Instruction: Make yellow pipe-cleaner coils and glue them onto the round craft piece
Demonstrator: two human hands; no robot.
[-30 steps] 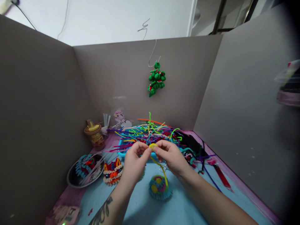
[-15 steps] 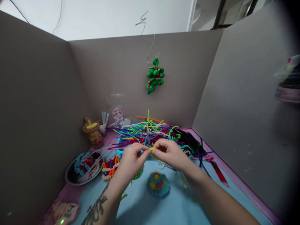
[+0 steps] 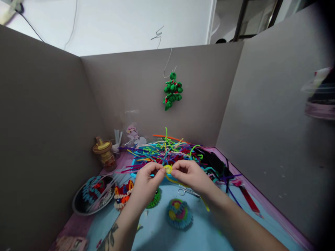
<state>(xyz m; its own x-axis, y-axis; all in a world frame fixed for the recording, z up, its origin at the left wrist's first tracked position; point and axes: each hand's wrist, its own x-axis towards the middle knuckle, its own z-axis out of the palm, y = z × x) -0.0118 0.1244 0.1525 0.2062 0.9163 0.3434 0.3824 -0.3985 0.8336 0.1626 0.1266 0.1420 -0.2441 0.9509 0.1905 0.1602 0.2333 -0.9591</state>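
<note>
Surface: pale blue table top (image 3: 209, 233) with a pink edge along its right side, boxed on three sides by grey cardboard partitions (image 3: 47, 115); white wall beyond, above them.

Item, one: yellow pipe cleaner (image 3: 168, 169), held above the table in front of the heap. Its wound end sits as a small coil between my two hands; its free tail runs down and to the right under my right wrist, long axis slanting toward the near right, tip showing yellow by my forearm.

My left hand (image 3: 146, 184): thumb and forefinger closed on the left of the coil, other fingers curled. My right hand (image 3: 192, 176): thumb and forefinger pinched on the right of the coil, the rest loosely bent.

Heap, one: loose pipe cleaners (image 3: 167, 151) in many colours, lying on a blue tray just behind my hands; count of strands cannot be told.

Finished pieces on the table, three: blue round one with yellow and pink centre (image 3: 179, 213) near my wrists; green one (image 3: 155, 198) under my left hand; orange and white one (image 3: 122, 195) to its left.

Scissors (image 3: 187, 191), one pair, below my right hand.

Dark bowl (image 3: 78, 205), one, far left, holding more craft pieces.

Brown lidded cup (image 3: 103, 153), one, at the left rear.

Green hanging ornament (image 3: 172, 90), one, on a wire hook against the back partition.
</note>
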